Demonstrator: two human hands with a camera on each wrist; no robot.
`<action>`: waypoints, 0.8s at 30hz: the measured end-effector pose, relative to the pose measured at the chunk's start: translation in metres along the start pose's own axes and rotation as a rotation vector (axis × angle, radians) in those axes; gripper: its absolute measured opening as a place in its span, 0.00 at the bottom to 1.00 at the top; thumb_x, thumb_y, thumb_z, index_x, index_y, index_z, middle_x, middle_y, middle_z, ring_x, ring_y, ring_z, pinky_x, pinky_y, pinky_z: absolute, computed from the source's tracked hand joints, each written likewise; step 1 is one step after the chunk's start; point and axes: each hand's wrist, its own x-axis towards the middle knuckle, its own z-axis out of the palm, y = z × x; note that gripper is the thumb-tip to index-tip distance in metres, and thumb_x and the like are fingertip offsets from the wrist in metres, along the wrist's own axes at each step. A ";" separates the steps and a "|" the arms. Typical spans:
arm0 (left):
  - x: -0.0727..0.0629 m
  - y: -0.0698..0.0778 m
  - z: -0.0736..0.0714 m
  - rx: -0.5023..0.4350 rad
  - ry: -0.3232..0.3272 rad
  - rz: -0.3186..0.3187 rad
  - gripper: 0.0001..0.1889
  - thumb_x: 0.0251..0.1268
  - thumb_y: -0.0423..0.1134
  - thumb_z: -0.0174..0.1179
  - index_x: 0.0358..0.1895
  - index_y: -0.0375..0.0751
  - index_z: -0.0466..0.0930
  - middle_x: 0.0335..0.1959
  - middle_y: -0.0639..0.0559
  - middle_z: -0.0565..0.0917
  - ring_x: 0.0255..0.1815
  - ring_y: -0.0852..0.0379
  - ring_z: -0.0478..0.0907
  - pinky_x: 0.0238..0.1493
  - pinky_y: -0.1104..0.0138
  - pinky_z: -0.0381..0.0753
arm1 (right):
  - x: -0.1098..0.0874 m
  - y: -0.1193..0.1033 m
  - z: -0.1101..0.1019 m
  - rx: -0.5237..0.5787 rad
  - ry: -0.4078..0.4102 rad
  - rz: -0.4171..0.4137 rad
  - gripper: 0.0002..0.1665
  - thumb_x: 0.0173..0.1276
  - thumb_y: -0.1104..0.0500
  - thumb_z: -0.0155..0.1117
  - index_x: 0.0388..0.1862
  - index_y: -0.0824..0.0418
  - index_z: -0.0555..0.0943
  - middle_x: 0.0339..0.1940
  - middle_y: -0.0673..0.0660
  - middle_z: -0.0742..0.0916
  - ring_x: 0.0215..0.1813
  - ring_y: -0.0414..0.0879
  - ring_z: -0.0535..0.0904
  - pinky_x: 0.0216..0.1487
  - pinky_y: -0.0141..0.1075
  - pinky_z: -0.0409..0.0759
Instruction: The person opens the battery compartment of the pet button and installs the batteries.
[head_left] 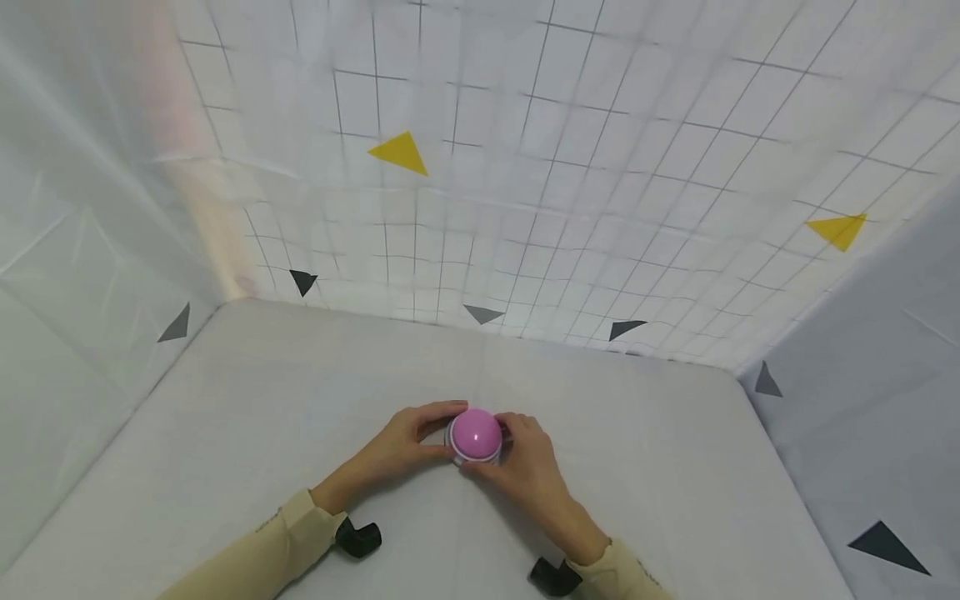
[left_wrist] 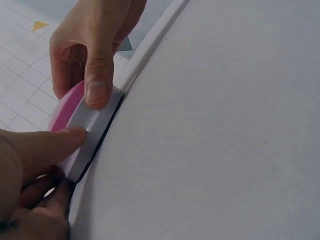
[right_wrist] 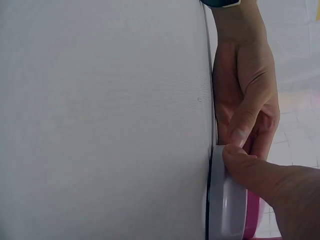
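Observation:
A round push button (head_left: 477, 433) with a glossy pink dome and a white base sits on the white surface. My left hand (head_left: 401, 442) holds it from the left, thumb at the near side and fingers towards the far side. From the right, my right hand (head_left: 531, 467) grips the base the same way. In the left wrist view, both thumbs press on the white base (left_wrist: 102, 122), close to each other. The right wrist view also shows the thumbs meeting at the base (right_wrist: 227, 200), whose dark underside lies against the surface.
White sheeting with a grid pattern (head_left: 570, 167) rises behind the work surface (head_left: 637, 467). Plain sheet walls stand left (head_left: 67, 333) and right (head_left: 885, 400). Yellow, grey and black triangles mark the walls. A dark wrist device (head_left: 358, 538) sits at each cuff.

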 end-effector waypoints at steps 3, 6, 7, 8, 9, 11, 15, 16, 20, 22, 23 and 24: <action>0.000 -0.003 0.002 0.000 0.002 0.010 0.35 0.64 0.35 0.74 0.75 0.40 0.73 0.77 0.44 0.74 0.80 0.47 0.68 0.78 0.57 0.68 | -0.002 0.000 0.000 -0.040 -0.013 0.003 0.41 0.44 0.44 0.92 0.52 0.62 0.83 0.46 0.56 0.88 0.51 0.49 0.82 0.52 0.46 0.85; 0.001 -0.005 0.003 -0.005 -0.005 0.023 0.35 0.65 0.34 0.74 0.75 0.38 0.72 0.77 0.42 0.73 0.80 0.47 0.68 0.78 0.57 0.68 | -0.003 0.002 -0.002 -0.067 -0.021 -0.002 0.41 0.45 0.43 0.91 0.52 0.62 0.82 0.46 0.57 0.87 0.51 0.49 0.83 0.52 0.47 0.86; 0.001 -0.005 0.004 -0.006 -0.007 0.024 0.35 0.65 0.33 0.73 0.76 0.38 0.72 0.77 0.42 0.73 0.81 0.47 0.68 0.78 0.57 0.68 | -0.003 0.002 -0.002 -0.069 -0.025 -0.005 0.41 0.45 0.44 0.91 0.52 0.62 0.82 0.47 0.57 0.87 0.51 0.49 0.83 0.52 0.46 0.86; 0.002 -0.005 0.004 -0.004 -0.007 0.027 0.35 0.65 0.33 0.73 0.76 0.38 0.72 0.78 0.42 0.73 0.81 0.47 0.68 0.78 0.57 0.68 | -0.003 0.003 -0.002 -0.070 -0.029 -0.009 0.41 0.45 0.44 0.91 0.53 0.62 0.82 0.47 0.57 0.87 0.51 0.48 0.82 0.52 0.46 0.86; 0.002 -0.005 0.004 -0.002 -0.005 0.025 0.36 0.65 0.32 0.73 0.76 0.38 0.72 0.78 0.42 0.73 0.81 0.47 0.67 0.78 0.58 0.67 | -0.002 0.003 -0.003 -0.069 -0.032 -0.015 0.41 0.45 0.44 0.91 0.53 0.62 0.82 0.47 0.56 0.87 0.51 0.48 0.82 0.52 0.46 0.86; 0.002 -0.003 0.004 -0.002 -0.002 0.020 0.36 0.64 0.31 0.73 0.76 0.37 0.71 0.78 0.43 0.73 0.81 0.47 0.67 0.78 0.58 0.67 | -0.001 0.005 -0.004 -0.058 -0.042 -0.027 0.42 0.46 0.44 0.91 0.54 0.62 0.82 0.47 0.55 0.87 0.50 0.47 0.82 0.52 0.45 0.86; 0.002 -0.001 0.003 -0.017 -0.002 0.013 0.39 0.62 0.32 0.76 0.76 0.35 0.70 0.78 0.41 0.72 0.81 0.47 0.66 0.79 0.57 0.66 | 0.001 0.008 -0.010 -0.040 -0.055 -0.029 0.40 0.51 0.42 0.88 0.55 0.62 0.83 0.47 0.54 0.88 0.50 0.47 0.83 0.52 0.45 0.85; 0.002 0.000 0.003 -0.019 -0.002 0.011 0.39 0.62 0.34 0.76 0.76 0.34 0.70 0.78 0.41 0.72 0.82 0.46 0.66 0.79 0.57 0.66 | 0.002 0.009 -0.012 -0.037 -0.061 -0.014 0.39 0.53 0.41 0.87 0.56 0.62 0.83 0.48 0.55 0.88 0.51 0.47 0.83 0.53 0.46 0.86; 0.002 0.002 0.003 0.018 0.016 -0.021 0.39 0.67 0.42 0.74 0.77 0.35 0.69 0.78 0.44 0.72 0.82 0.47 0.66 0.79 0.54 0.66 | 0.006 0.012 -0.023 -0.032 -0.061 0.068 0.36 0.69 0.37 0.73 0.62 0.63 0.81 0.54 0.59 0.88 0.57 0.53 0.83 0.60 0.53 0.83; 0.001 0.003 0.002 0.048 0.036 -0.051 0.37 0.70 0.46 0.71 0.78 0.39 0.70 0.78 0.48 0.73 0.82 0.48 0.66 0.80 0.52 0.65 | 0.009 0.016 -0.029 -0.030 -0.052 0.108 0.37 0.74 0.36 0.66 0.67 0.62 0.79 0.60 0.61 0.86 0.64 0.56 0.81 0.66 0.57 0.80; 0.001 0.004 0.001 0.063 0.046 -0.066 0.36 0.71 0.48 0.70 0.78 0.41 0.70 0.78 0.50 0.73 0.82 0.48 0.65 0.80 0.50 0.65 | 0.011 0.018 -0.032 -0.029 -0.041 0.115 0.38 0.76 0.35 0.63 0.69 0.62 0.78 0.64 0.62 0.84 0.67 0.58 0.80 0.69 0.59 0.78; 0.001 0.005 -0.001 0.074 0.055 -0.077 0.35 0.73 0.48 0.68 0.78 0.44 0.70 0.78 0.52 0.73 0.82 0.49 0.65 0.81 0.50 0.64 | 0.013 0.020 -0.035 -0.033 -0.030 0.121 0.38 0.77 0.34 0.61 0.71 0.62 0.77 0.67 0.63 0.83 0.70 0.59 0.78 0.71 0.60 0.76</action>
